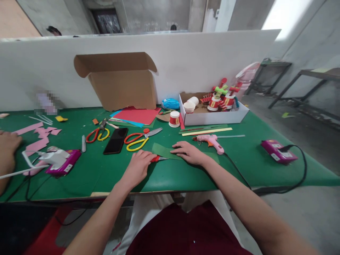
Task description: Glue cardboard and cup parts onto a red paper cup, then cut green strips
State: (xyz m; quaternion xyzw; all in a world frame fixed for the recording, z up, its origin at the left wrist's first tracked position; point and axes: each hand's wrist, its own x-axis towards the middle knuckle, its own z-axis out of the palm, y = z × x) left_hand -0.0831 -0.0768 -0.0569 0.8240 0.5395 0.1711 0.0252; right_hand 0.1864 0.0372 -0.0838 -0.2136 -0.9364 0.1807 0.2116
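Note:
My left hand (pixel 138 165) is closed around a small red-handled cutter (pixel 158 159) whose blade tip lies on a dark green paper sheet (pixel 166 151). My right hand (pixel 189 152) lies flat with fingers stretched on that sheet, pressing it onto the green table (pixel 239 159). Orange-and-yellow scissors (pixel 139 139) lie just beyond my left hand, next to a black phone (pixel 116 140). A pink glue gun (pixel 211 141) rests to the right of my right hand.
A white box (pixel 215 115) of paper cups and red craft figures stands at the back right, an open cardboard box (pixel 120 81) at the back. Purple power strips (pixel 277 150) (pixel 63 163), pink paper scraps (pixel 39 136) and another person's hand (pixel 6 148) are on the table.

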